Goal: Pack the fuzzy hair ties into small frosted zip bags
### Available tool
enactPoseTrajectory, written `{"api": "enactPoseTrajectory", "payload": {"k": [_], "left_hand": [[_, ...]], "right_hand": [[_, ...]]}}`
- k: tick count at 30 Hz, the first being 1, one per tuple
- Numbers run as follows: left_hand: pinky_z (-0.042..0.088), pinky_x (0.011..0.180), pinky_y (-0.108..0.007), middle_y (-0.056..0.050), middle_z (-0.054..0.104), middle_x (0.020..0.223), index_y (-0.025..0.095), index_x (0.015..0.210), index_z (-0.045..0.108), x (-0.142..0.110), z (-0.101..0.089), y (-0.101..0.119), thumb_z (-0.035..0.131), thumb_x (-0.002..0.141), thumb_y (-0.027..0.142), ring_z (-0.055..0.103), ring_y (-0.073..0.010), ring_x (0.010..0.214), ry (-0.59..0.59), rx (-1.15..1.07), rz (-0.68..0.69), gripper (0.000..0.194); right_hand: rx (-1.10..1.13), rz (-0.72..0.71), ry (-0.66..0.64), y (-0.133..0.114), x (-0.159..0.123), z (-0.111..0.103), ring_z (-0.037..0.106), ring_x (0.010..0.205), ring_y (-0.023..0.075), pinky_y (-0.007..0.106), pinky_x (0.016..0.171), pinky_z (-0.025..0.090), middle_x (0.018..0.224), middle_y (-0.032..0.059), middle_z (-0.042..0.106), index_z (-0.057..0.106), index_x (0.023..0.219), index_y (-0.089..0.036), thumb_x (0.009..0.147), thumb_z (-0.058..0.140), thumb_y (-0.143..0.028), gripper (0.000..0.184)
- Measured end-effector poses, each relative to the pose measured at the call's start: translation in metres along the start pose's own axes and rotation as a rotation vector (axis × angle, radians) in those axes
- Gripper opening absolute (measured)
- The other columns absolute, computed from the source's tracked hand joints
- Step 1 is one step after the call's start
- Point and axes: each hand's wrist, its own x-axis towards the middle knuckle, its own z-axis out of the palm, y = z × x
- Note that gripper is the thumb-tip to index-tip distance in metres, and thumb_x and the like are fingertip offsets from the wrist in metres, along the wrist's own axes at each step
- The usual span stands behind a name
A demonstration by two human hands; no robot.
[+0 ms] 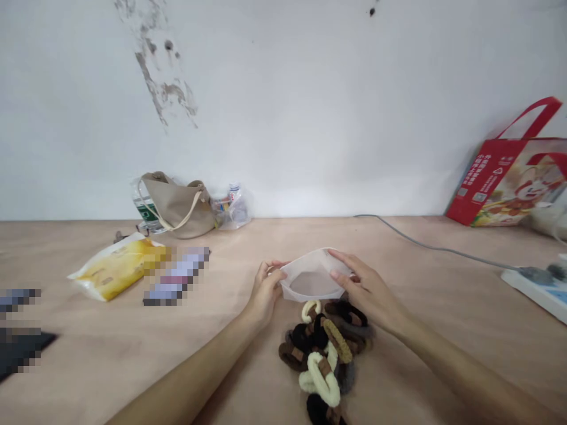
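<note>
Left grip [266, 292]: clamping one side of the pouch, thumb on top.
Right grip [367, 289]: clamping the opposite side, the two grips standing apart.
Pouch [312, 277]: one pale, see-through pouch, being held open over the bench [88, 360], its mouth gaping.
Hair ties [323, 354]: about eight showing, overlapping too much for an exact count, lying heaped on the bench just in front of the pouch, cream, black, brown and grey.
Around: one yellow packet [117, 265] lying left; one tan shoulder bag [177, 206] slumping against the wall [283, 88]; one red paper bag [509, 183] leaning right; one power strip [535, 289] sitting right, with one grey cable [443, 248] trailing from it.
</note>
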Motion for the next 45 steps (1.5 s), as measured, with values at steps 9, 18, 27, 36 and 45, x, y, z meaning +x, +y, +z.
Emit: {"api": "enactPoseTrajectory", "payload": {"k": [9, 18, 27, 36, 45], "left_hand": [[0.046, 0.063, -0.025, -0.001, 0.063, 0.084, 0.019, 0.083, 0.053, -0.007, 0.0, -0.002, 0.066, 0.063, 0.032, 0.061, -0.0175, 0.079, -0.002, 0.07, 0.104, 0.027], [0.039, 0.097, -0.04, -0.009, 0.055, 0.121, 0.025, 0.107, 0.05, -0.03, -0.022, 0.012, 0.064, 0.073, 0.024, 0.048, -0.0243, 0.118, -0.201, 0.525, 0.552, 0.036], [0.043, 0.096, -0.043, -0.01, 0.054, 0.124, 0.026, 0.1, 0.063, -0.027, -0.043, 0.022, 0.055, 0.076, 0.009, 0.047, -0.0269, 0.12, -0.362, 1.146, 1.123, 0.031], [0.05, 0.089, -0.039, -0.011, 0.062, 0.112, 0.018, 0.09, 0.061, -0.025, -0.041, 0.019, 0.056, 0.08, 0.004, 0.051, -0.024, 0.115, -0.36, 1.226, 1.339, 0.017], [0.052, 0.084, -0.038, -0.01, 0.062, 0.109, 0.018, 0.093, 0.06, -0.029, -0.037, 0.017, 0.056, 0.081, 0.005, 0.054, -0.0223, 0.108, -0.337, 1.168, 1.347, 0.019]], "right_hand": [[0.014, -0.062, -0.103, 0.019, -0.043, -0.031, 0.063, 0.083, 0.0217, 0.035, 0.073, 0.051, 0.09, 0.0051, 0.068, 0.063, 0.086, -0.023, 0.08, 0.051, -0.025, 0.013], [-0.295, -0.265, -0.258, 0.011, -0.046, -0.027, 0.06, 0.078, 0.0192, 0.032, 0.069, 0.048, 0.084, 0.0019, 0.066, 0.058, 0.095, -0.025, 0.075, 0.048, -0.009, 0.028], [-0.298, -0.501, 0.042, -0.011, -0.043, -0.025, 0.063, 0.079, 0.0179, 0.029, 0.068, 0.05, 0.086, 0.0045, 0.066, 0.056, 0.086, -0.025, 0.08, 0.047, -0.009, 0.019], [-0.296, -0.461, -0.164, -0.006, -0.053, -0.039, 0.059, 0.071, 0.017, 0.03, 0.062, 0.047, 0.081, 0.0029, 0.062, 0.051, 0.096, -0.022, 0.08, 0.044, -0.004, 0.025], [-0.248, -0.282, -0.361, -0.021, -0.063, -0.03, 0.057, 0.074, 0.0178, 0.03, 0.065, 0.046, 0.083, 0.0042, 0.062, 0.053, 0.095, -0.02, 0.086, 0.047, -0.018, 0.012]]}}
